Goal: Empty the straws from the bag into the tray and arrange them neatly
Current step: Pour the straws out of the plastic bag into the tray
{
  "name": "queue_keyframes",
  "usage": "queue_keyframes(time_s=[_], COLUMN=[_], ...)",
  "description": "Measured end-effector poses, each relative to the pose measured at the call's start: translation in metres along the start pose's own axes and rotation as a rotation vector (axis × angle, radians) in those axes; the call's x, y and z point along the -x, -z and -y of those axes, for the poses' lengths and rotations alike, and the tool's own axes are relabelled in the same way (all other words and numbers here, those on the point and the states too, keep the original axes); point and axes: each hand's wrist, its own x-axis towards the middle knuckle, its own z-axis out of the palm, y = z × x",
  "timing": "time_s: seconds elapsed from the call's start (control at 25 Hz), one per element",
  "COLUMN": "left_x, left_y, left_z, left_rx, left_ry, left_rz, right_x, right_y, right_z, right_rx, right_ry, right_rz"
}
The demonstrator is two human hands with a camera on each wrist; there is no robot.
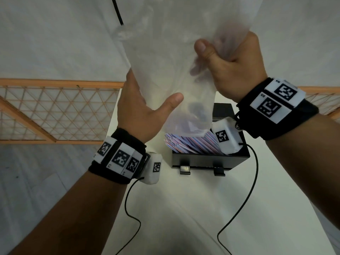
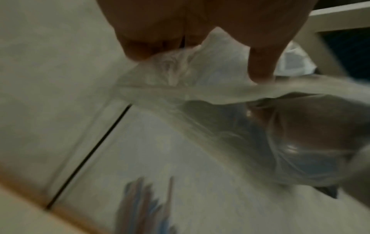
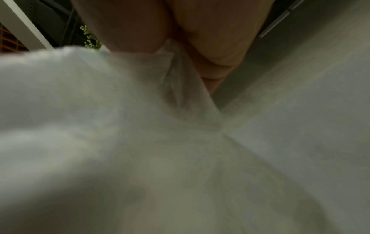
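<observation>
A clear plastic bag [image 1: 165,57] hangs mouth-down over a black tray [image 1: 202,161] on the table. Several red and blue striped straws [image 1: 191,142] lie slanted in a pile in the tray, just under the bag's mouth. My left hand [image 1: 158,92] holds the bag's lower left side, thumb in front and fingers behind. Higher up, my right hand [image 1: 220,57] grips a bunch of the bag in a fist. The left wrist view is blurred: the bag [image 2: 220,98] is pinched, with the straws [image 2: 144,205] below. In the right wrist view the bag [image 3: 140,126] fills the picture.
The tray stands on a white table [image 1: 165,208] with two small black clips at its near wall. A wooden lattice frame [image 1: 55,111] lies beyond the table's left edge. Black cables [image 1: 244,199] trail from both wrist cameras over the table.
</observation>
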Motion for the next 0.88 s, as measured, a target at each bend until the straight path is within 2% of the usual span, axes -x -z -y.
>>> queue_keyframes(time_s=[0.08, 0.16, 0.2, 0.28, 0.36, 0.44, 0.48, 0.6, 0.68, 0.72, 0.8, 0.88], left_x=[0.001, 0.002, 0.003, 0.003, 0.006, 0.013, 0.018, 0.04, 0.057, 0.065, 0.085, 0.101], left_y=[0.001, 0.0, 0.001, 0.007, 0.018, 0.028, 0.031, 0.031, 0.023, 0.018, 0.002, -0.013], left_z=[-0.017, -0.024, -0.025, -0.021, -0.008, 0.007, 0.019, 0.063, 0.097, 0.111, 0.121, 0.127], left_rx=[0.062, 0.174, 0.21, 0.208, 0.154, 0.183, 0.185, -0.001, -0.105, -0.202, -0.496, -0.615], left_ry=[-0.125, -0.226, -0.259, -0.284, -0.161, 0.084, 0.173, 0.323, 0.443, 0.486, 0.55, 0.532], left_rz=[0.043, 0.149, 0.195, 0.207, 0.08, -0.044, -0.076, -0.072, -0.065, 0.007, 0.291, 0.474], right_x=[0.005, 0.011, 0.012, 0.017, 0.03, 0.051, 0.064, 0.115, 0.146, 0.158, 0.172, 0.18], right_y=[-0.009, -0.02, -0.024, -0.021, -0.01, 0.003, 0.008, 0.023, 0.028, 0.028, 0.025, 0.016], right_z=[0.003, 0.005, 0.005, 0.0, -0.007, -0.014, -0.022, -0.048, -0.07, -0.083, -0.106, -0.122], right_rx=[-0.041, -0.083, -0.035, 0.237, 0.347, 0.363, 0.42, 0.592, 0.653, 0.672, 0.701, 0.742], right_ry=[-0.01, -0.072, -0.132, -0.31, -0.411, -0.439, -0.455, -0.533, -0.541, -0.537, -0.536, -0.533], right_rz=[-0.023, 0.016, 0.11, 0.322, 0.359, 0.31, 0.341, 0.492, 0.524, 0.519, 0.55, 0.608])
